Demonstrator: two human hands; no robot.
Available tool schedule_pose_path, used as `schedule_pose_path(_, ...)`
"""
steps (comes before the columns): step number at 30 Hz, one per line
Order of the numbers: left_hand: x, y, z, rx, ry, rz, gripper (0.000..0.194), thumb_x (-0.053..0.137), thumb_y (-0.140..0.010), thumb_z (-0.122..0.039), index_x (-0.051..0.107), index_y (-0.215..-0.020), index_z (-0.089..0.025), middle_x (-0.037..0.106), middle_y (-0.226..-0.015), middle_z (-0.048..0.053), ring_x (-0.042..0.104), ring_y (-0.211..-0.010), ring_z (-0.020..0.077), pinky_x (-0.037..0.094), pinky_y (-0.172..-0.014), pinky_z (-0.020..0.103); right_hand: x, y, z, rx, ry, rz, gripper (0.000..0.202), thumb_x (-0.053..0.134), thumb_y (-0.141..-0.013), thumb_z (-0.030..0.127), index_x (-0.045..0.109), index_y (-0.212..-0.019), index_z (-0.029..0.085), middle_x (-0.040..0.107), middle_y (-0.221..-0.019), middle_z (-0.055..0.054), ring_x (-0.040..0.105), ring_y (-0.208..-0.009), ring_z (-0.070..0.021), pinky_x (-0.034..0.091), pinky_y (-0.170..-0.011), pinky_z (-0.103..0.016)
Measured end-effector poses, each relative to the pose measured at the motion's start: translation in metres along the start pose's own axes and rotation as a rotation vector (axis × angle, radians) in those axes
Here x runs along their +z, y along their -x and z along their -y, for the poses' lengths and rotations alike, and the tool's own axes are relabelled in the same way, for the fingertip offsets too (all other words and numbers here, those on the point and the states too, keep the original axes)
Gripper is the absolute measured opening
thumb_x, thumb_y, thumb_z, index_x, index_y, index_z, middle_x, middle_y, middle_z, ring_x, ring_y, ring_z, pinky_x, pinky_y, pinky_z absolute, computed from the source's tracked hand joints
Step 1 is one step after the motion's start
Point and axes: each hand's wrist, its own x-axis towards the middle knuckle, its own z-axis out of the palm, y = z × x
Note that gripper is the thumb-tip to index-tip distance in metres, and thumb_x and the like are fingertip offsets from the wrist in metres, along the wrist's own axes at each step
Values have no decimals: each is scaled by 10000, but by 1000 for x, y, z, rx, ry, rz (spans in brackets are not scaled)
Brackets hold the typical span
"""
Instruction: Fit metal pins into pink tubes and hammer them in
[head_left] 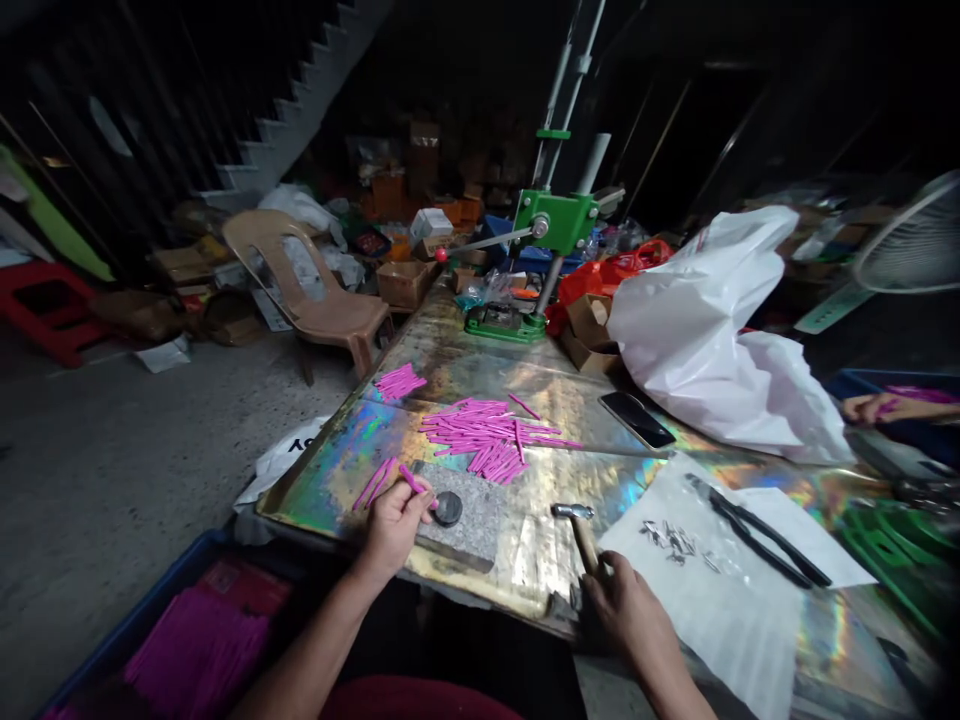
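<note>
Stick (pixel 412 478) btwn L hand (pixel 399 522) thumb & fingers (pink).

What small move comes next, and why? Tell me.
Probably bring the hammer over the black disc: the left hand holds a pink stick beside it, while the right hand grips the hammer right of the stone block.

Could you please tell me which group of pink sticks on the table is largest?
The middle heap, just beyond the grey slab; it spreads widest of all.

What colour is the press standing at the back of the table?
Green body and base, best seen in the head view.
</note>
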Motion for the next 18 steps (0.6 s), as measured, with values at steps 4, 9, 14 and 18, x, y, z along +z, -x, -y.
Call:
schedule_pose_path(4,2,1,3,-9,-16,-8,71,554,-631,-177,545,-562,-162,544,-577,-33,512,-456,82,426,-445,181,2,-1,-3,-18,-33,-5,351,318,-791,360,448,-1026,134,614,-904,-159,597,-785,-246,426,-639,-303)
schedule_pose_path(9,2,1,8,20,-61,-6,77,531,-656,-181,529,-581,-166,529,-623,-27,535,-504,95,438,-459,180,0,-1,-1,11,-53,-12,348,331,-768,350,478,-1004,141,628,-881,-149,600,-760,-253,421,-632,-320)
schedule_pose_path(14,-3,2,13,110,-239,90,88,504,-707,-178,561,-640,-172,528,-617,-22,511,-525,102,430,-511,192,-13,-6,-2,110,-370,54,257,440,-672,334,553,-831,167,645,-688,-78,601,-685,-255,417,-584,-314)
schedule_pose_path(18,-6,0,5,207,-362,192,111,494,-718,-160,587,-661,-180,548,-622,-6,515,-581,125,414,-580,215,-27,-3,7,82,-805,75,178,481,-677,375,474,-711,201,577,-568,14,563,-527,-171,395,-463,-247)
